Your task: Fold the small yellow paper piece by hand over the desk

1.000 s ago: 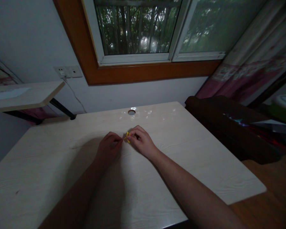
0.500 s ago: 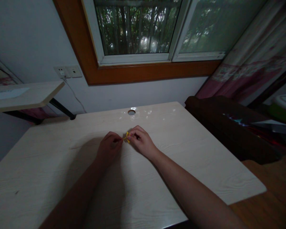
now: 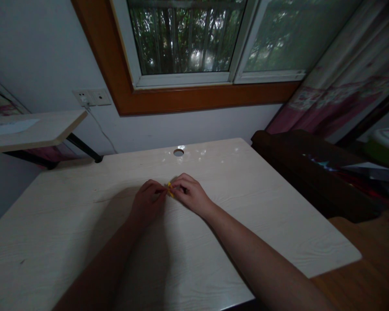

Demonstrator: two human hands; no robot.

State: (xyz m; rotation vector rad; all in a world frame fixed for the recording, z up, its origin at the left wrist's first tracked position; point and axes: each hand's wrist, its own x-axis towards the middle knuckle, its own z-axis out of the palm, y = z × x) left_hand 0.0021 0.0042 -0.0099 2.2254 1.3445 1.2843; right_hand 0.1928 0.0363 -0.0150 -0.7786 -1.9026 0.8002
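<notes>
A small yellow object (image 3: pixel 170 190), thin and strip-like, is pinched between both my hands over the middle of a pale wooden table (image 3: pixel 84 224). My left hand (image 3: pixel 147 202) is curled, its fingertips closed on the object's left end. My right hand (image 3: pixel 191 195) is curled too, thumb and fingers closed on the right end. The two hands almost touch. What the yellow object is cannot be made out in the dim light.
A round cable hole (image 3: pixel 178 152) is near the table's far edge. A second tabletop (image 3: pixel 35 129) stands at the left, below a wall socket (image 3: pixel 91 97). Dark furniture (image 3: pixel 311 172) with clutter borders the right side. A window (image 3: pixel 188 39) is ahead.
My hands have drawn slightly closer together and the yellow object has shifted a little to the left and lower between my fingertips.
</notes>
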